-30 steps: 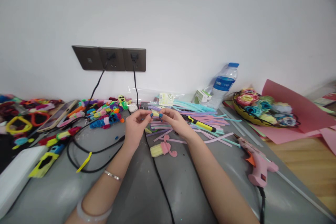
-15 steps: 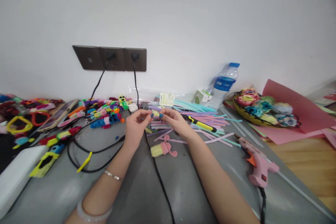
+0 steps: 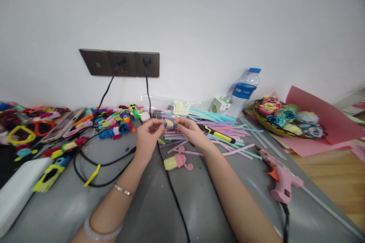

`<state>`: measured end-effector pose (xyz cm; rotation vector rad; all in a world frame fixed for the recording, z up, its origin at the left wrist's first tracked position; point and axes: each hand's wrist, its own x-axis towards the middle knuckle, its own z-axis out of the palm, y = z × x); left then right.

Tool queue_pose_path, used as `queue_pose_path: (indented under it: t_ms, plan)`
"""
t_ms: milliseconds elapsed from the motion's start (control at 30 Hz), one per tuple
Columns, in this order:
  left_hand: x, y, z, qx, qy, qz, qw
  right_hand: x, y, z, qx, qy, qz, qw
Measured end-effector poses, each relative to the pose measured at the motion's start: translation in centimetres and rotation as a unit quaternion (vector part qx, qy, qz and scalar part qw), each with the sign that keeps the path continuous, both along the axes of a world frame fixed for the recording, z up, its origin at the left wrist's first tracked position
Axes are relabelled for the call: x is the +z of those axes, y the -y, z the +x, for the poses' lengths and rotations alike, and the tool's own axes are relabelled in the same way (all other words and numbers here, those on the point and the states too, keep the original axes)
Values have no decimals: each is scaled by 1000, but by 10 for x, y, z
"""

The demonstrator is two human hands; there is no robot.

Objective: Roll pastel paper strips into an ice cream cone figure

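Observation:
Between the fingertips of both hands is a small pale yellow fuzzy piece point(image 3: 169, 123), which looks like pipe cleaner. My left hand point(image 3: 147, 136) pinches its left end, and my right hand point(image 3: 190, 132) pinches the right end. The fingers hide much of its shape. Just below the hands, a pipe-cleaner figure point(image 3: 174, 162) with a yellow body and pink curled parts lies on the grey table point(image 3: 211, 209). Loose pastel pipe cleaners point(image 3: 199, 115) spread out behind and right of my hands. A yellow-and-black pen-like tool point(image 3: 220, 136) rests on them.
A pink glue gun point(image 3: 282, 182) lies at right, below a basket of fabric flowers point(image 3: 285, 117). A water bottle point(image 3: 243, 91) stands by the wall. Colourful pipe-cleaner pieces point(image 3: 116, 121) and a looped black cable point(image 3: 74, 165) are at left. Another cable point(image 3: 173, 193) runs between my arms.

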<state>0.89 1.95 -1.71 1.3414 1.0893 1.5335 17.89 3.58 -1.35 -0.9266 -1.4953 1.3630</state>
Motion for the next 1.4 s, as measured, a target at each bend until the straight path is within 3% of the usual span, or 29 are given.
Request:
queue_pose_path:
  t_ms: [767,1000,1133,1233,1300,1400]
  plan:
    - [2,0,0,1,6,5,1000,-1,-1,0,-1,0,-1,1000]
    - [4,-2,-1,6,29,-16,999,0,0,1,-30,-4,19,999]
    - [3,-4,-2,11,51,-29,998,-2,-4,4,-87,8,48,995]
    - [-1,-6,-3,12,67,-31,997,1,-7,15,-157,71,85,981]
    - [-3,-8,-3,8,76,-32,997,6,-5,28,-198,174,100,959]
    - [-4,-10,-4,5,87,-33,996,15,5,52,-229,383,85,891]
